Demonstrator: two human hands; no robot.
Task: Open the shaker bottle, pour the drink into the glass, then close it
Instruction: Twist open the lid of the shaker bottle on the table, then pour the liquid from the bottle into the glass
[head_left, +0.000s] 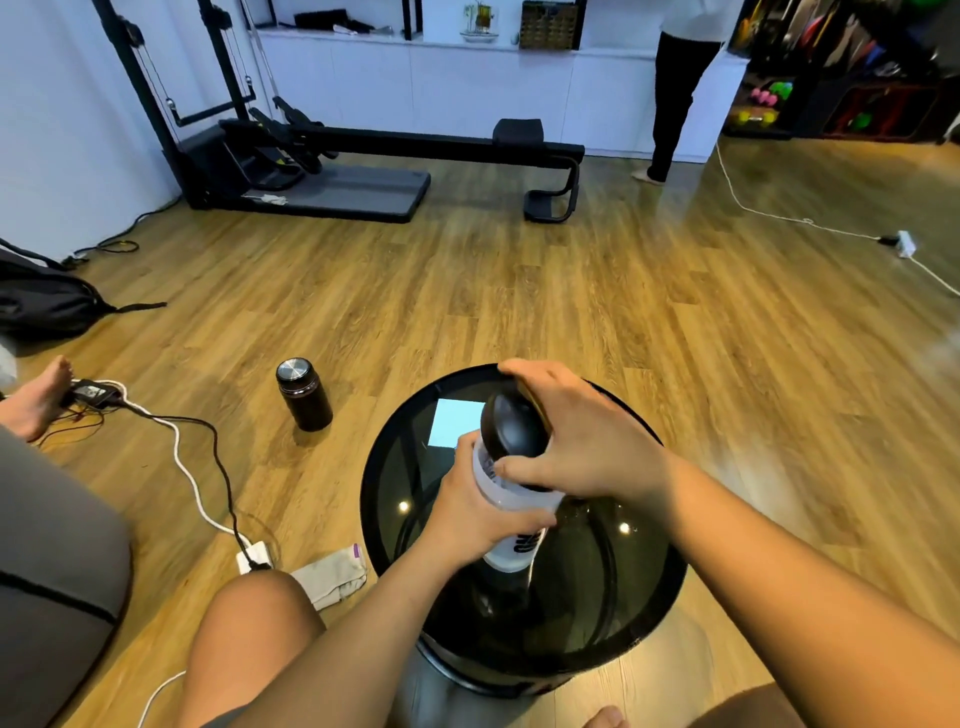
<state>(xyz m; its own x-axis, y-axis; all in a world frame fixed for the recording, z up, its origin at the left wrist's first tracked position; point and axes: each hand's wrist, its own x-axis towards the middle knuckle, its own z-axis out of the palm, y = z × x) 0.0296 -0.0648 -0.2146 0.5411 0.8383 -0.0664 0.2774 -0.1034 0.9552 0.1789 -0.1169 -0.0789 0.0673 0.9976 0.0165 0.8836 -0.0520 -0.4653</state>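
The shaker bottle is clear with a black lid and stands on a round dark glass table, tilted a little away from me. My left hand is wrapped around the bottle's body. My right hand covers the lid from the right, fingers curled over its top and thumb on its lower rim. The lid sits on the bottle. A glass faintly shows behind my right wrist, mostly hidden; I cannot tell its exact place.
A dark flask stands on the wooden floor left of the table. Cables and a power strip lie at the left, with a folded cloth. A person stands at the back by white cabinets. A rowing machine is behind.
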